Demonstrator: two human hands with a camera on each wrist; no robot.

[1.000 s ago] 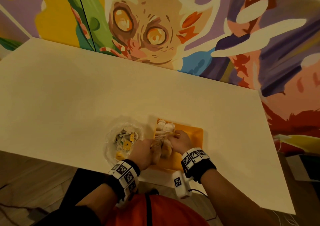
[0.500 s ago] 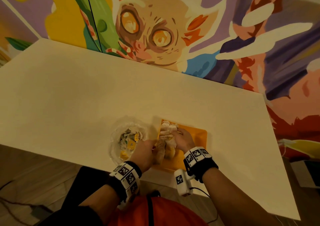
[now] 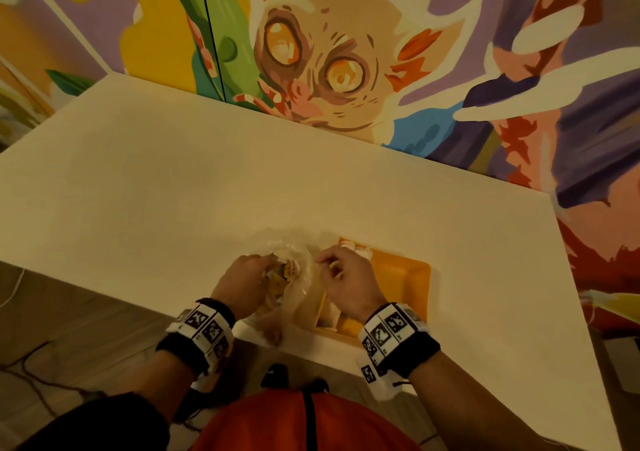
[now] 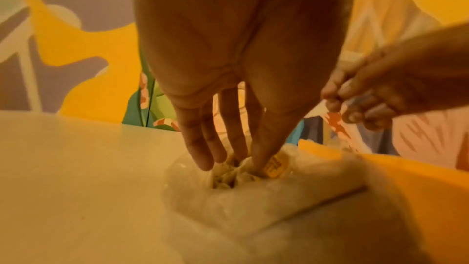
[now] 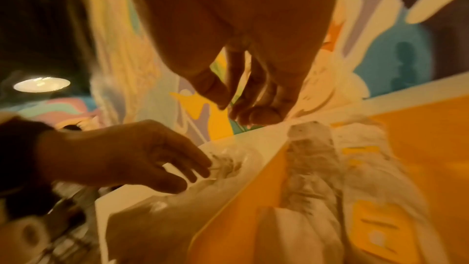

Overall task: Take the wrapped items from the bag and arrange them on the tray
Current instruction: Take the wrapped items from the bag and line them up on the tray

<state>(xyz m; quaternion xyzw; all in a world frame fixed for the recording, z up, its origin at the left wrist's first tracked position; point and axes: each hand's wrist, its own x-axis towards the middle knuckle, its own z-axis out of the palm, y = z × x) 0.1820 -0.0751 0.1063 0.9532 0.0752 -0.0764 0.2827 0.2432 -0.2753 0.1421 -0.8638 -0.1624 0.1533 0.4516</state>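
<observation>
The bag (image 3: pixel 294 277) sits on the table (image 3: pixel 173 191), near its front edge. The tray (image 3: pixel 408 277) is just to the right of the bag. Wrapped items (image 5: pixel 317 178) lie on the left part of the tray. More wrapped items are in the bag. A painted wall (image 3: pixel 346 52) stands behind the table.
</observation>
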